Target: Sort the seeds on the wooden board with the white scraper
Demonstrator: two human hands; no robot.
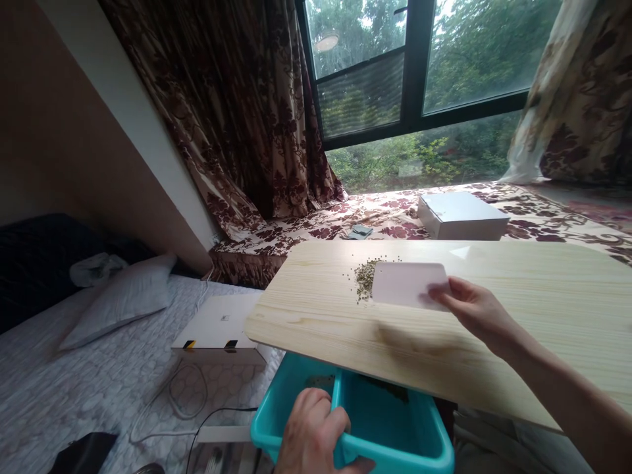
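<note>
My right hand [471, 309] pinches the right end of a thin pale pink rectangular sheet [402, 280] between thumb and fingers. The sheet is held low over a light wooden tabletop [306, 296], its left edge against a scattered pile of small greenish beans [365, 280]. Below the table's near edge is a turquoise bin [434, 438] with two compartments. My left hand [313, 431] is closed around the divider between them. Some small dark bits lie in both compartments, partly hidden under the tabletop.
A white box [464, 214] and a small grey-green cloth [360, 232] lie on the flower-patterned window ledge behind the table. To the left, a bed [123, 368] holds a white carton [217, 322], a pillow [123, 299] and loose cables [172, 431].
</note>
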